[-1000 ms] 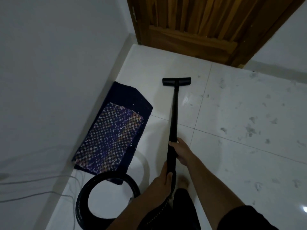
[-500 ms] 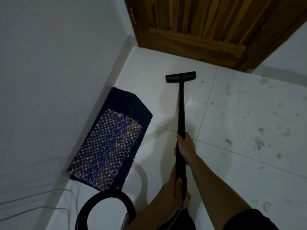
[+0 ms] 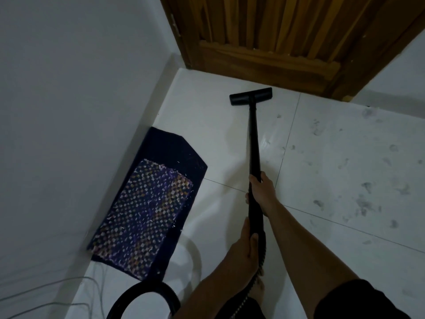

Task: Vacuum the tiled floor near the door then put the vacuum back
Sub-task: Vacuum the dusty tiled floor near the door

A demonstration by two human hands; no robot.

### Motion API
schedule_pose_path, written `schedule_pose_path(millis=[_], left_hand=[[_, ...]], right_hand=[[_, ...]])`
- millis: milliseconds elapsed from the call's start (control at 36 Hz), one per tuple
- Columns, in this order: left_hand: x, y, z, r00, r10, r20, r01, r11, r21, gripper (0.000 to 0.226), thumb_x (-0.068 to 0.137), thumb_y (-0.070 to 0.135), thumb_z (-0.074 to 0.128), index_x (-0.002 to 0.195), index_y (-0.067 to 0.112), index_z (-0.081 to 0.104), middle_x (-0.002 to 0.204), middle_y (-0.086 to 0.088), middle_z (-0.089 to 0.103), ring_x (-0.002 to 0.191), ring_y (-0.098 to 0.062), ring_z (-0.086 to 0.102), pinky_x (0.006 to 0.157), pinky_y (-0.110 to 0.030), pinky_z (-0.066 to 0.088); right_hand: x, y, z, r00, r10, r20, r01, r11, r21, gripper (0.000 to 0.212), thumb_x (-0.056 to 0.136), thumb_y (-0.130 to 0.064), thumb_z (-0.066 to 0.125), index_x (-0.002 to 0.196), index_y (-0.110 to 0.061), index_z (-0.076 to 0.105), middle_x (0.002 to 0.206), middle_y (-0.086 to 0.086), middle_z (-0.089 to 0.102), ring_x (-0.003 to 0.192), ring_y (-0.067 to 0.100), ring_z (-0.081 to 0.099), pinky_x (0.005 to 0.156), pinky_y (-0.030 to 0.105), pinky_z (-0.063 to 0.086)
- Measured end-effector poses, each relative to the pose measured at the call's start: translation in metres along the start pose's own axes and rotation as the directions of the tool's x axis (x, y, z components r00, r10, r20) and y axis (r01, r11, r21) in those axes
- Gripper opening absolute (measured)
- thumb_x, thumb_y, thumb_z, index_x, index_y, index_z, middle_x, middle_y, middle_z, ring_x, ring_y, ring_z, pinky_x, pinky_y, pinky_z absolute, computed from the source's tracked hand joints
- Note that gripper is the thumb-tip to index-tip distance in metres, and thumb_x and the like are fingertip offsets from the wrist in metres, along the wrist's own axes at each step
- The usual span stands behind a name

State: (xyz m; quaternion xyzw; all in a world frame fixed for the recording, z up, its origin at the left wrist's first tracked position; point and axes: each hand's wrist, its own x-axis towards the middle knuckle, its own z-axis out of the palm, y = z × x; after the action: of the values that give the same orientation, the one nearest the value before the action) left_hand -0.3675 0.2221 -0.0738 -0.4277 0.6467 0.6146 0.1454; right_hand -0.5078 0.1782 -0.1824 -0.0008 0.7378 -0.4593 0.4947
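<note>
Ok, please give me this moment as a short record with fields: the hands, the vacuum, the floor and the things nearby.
left hand: grips the lower end of the wand, just above the hose
right hand: grips the wand higher up
vacuum head: on the tile, just short of the wooden door
floor: white tiles, grey dirt marks on the right side
mat: dark, patterned, lying along the left wall
hose: black loop at the bottom edge
cables: thin, bottom left
</note>
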Motion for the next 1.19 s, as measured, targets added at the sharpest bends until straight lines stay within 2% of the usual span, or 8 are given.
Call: schedule_pose_path(millis=[222, 278, 417, 528, 611, 861, 1028, 1194], left_hand=[[0.024, -0.005, -0.013, 0.999, 0.011, -0.033, -0.012, 1.0, -0.016, 0.053, 0.102, 0.034, 0.016, 0.151, 0.021, 0.0, 0.149, -0.004, 0.039, 0.125, -0.013, 0.049, 0.089, -0.004, 0.035], [0.027, -0.005, -0.018, 0.999, 0.003, -0.034, -0.004, 1.0, -0.021, 0.053, 0.102, 0.033, 0.016, 0.151, 0.021, 0.0, 0.147, -0.005, 0.04, 0.124, -0.014, 0.05, 0.08, 0.004, 0.033], [0.028, -0.011, -0.031, 0.999, 0.006, -0.047, -0.007, 1.0, -0.022, 0.052, 0.103, 0.032, 0.018, 0.15, 0.021, -0.001, 0.137, -0.008, 0.051, 0.106, -0.007, 0.054, 0.075, 0.002, 0.039], [0.028, -0.015, -0.04, 0.997, -0.002, -0.073, 0.0, 1.0, -0.028, 0.051, 0.102, 0.033, 0.019, 0.149, 0.026, 0.0, 0.088, 0.003, 0.06, 0.065, -0.007, 0.057, 0.066, -0.021, 0.051], [0.031, -0.016, -0.047, 0.996, 0.016, -0.083, -0.016, 1.0, 0.0, 0.051, 0.103, 0.029, 0.021, 0.149, 0.025, 0.0, 0.091, -0.003, 0.062, 0.06, -0.004, 0.053, 0.064, -0.021, 0.05], [0.031, -0.017, -0.05, 0.997, 0.017, -0.075, -0.017, 1.0, 0.012, 0.051, 0.103, 0.028, 0.021, 0.15, 0.023, 0.0, 0.117, -0.019, 0.061, 0.086, -0.027, 0.063, 0.078, -0.034, 0.053], [0.025, -0.009, -0.038, 0.999, 0.002, -0.035, -0.002, 1.0, 0.018, 0.052, 0.103, 0.03, 0.018, 0.15, 0.021, -0.002, 0.136, -0.009, 0.052, 0.113, -0.018, 0.058, 0.079, -0.004, 0.041], [0.02, 0.0, -0.018, 1.0, 0.014, 0.014, -0.014, 1.0, -0.001, 0.051, 0.103, 0.031, 0.018, 0.15, 0.023, -0.001, 0.142, -0.009, 0.047, 0.121, -0.019, 0.054, 0.099, -0.022, 0.043]], right_hand=[[0.027, -0.011, 0.013, 1.0, -0.002, -0.007, 0.002, 1.0, -0.017, 0.027, 0.099, -0.022, 0.046, 0.122, -0.009, 0.049, 0.068, 0.01, 0.05, 0.046, 0.023, 0.05, 0.048, 0.031, 0.048], [0.031, -0.013, 0.017, 1.0, -0.006, -0.012, 0.006, 1.0, -0.018, 0.027, 0.099, -0.021, 0.045, 0.122, -0.008, 0.049, 0.068, 0.01, 0.05, 0.045, 0.024, 0.05, 0.046, 0.031, 0.047], [0.034, -0.009, 0.031, 1.0, -0.007, -0.024, 0.007, 1.0, 0.02, 0.022, 0.099, -0.021, 0.046, 0.116, -0.009, 0.051, 0.067, 0.009, 0.051, 0.045, 0.023, 0.05, 0.046, 0.03, 0.047], [0.036, -0.007, 0.044, 0.999, 0.008, -0.04, -0.004, 0.997, 0.082, 0.02, 0.097, -0.02, 0.047, 0.11, -0.006, 0.053, 0.068, 0.01, 0.051, 0.046, 0.022, 0.05, 0.051, 0.032, 0.048], [0.039, -0.01, 0.05, 0.999, 0.014, -0.033, -0.01, 0.993, 0.117, 0.016, 0.097, -0.02, 0.047, 0.107, -0.009, 0.053, 0.068, 0.01, 0.05, 0.046, 0.022, 0.049, 0.046, 0.029, 0.046], [0.041, -0.009, 0.053, 0.998, 0.006, -0.059, 0.001, 0.992, 0.126, 0.019, 0.097, -0.02, 0.048, 0.11, -0.008, 0.055, 0.068, 0.012, 0.051, 0.045, 0.022, 0.05, 0.043, 0.027, 0.045], [0.034, -0.007, 0.037, 0.997, -0.026, -0.073, 0.031, 0.998, 0.062, 0.021, 0.097, -0.019, 0.048, 0.112, -0.006, 0.055, 0.069, 0.013, 0.053, 0.045, 0.022, 0.051, 0.044, 0.028, 0.047], [0.022, -0.004, 0.01, 0.995, -0.01, -0.104, 0.015, 0.999, 0.042, 0.018, 0.098, -0.021, 0.047, 0.109, -0.009, 0.054, 0.069, 0.013, 0.052, 0.045, 0.023, 0.05, 0.046, 0.031, 0.049]])
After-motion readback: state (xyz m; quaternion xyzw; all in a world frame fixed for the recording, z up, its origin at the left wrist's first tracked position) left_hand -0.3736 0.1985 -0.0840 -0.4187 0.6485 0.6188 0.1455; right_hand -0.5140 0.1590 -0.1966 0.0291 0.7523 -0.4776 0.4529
